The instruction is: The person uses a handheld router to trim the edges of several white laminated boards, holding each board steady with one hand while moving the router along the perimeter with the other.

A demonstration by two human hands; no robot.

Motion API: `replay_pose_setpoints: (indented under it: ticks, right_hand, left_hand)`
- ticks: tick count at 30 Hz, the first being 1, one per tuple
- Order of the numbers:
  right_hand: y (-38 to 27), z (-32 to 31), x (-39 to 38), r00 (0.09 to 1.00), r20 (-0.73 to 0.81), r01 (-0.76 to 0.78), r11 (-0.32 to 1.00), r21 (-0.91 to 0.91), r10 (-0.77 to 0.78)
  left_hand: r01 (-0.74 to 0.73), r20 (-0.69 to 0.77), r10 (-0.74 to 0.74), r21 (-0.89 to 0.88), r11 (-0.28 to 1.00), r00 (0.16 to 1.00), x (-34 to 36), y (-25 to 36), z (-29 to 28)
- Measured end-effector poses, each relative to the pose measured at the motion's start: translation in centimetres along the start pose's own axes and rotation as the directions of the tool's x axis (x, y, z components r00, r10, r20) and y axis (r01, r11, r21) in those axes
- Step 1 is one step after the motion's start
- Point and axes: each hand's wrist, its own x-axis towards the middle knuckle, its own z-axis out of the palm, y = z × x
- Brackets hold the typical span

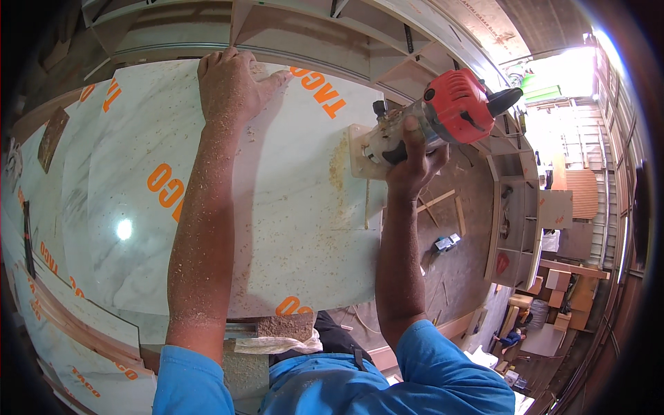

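A white marble-patterned panel with orange lettering lies in front of me, sprinkled with sawdust. At its far edge my left hand bears down, fingers bent over the edge and thumb stretched to the right along the surface. My right hand is wrapped around the body of a trim router with a red motor cap and a black cord end. The router lies tilted over the panel's right edge, its pale square base plate against that edge. The router's bit is hidden. Sawdust clings to both forearms.
Beyond the panel stands a wooden cabinet frame with open compartments. More marble-patterned boards are stacked at the left. On the floor at right lie wood strips and a small blue-and-white object. A person is far off at right.
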Motion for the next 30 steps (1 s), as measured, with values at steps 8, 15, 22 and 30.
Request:
replay_pose_setpoints:
  ticks: [8,15,22,30]
  right_hand:
    - [-0.3,0.2,0.2,1.0,-0.015,-0.003,1.0,-0.027,0.003]
    - [-1.5,0.2,-1.3,0.996,-0.089,0.009,1.0,-0.022,-0.011]
    - [-2.8,-1.5,-3.8,0.997,-0.077,-0.002,0.995,-0.096,-0.006]
    - [-4.8,-3.6,-7.1,0.998,-0.027,-0.051,0.99,-0.13,0.048]
  left_hand:
    - [0.05,-0.005,-0.05,0.001,0.999,0.999,0.1,0.2,-0.1]
    - [0.059,-0.047,-0.059,-0.01,0.998,0.997,0.2,0.3,0.6]
    - [0.065,-0.06,-0.067,-0.028,0.997,0.996,0.5,0.0,0.6]
    - [0.215,-0.006,-0.221,-0.217,0.952,0.975,0.2,2.6,-3.0]
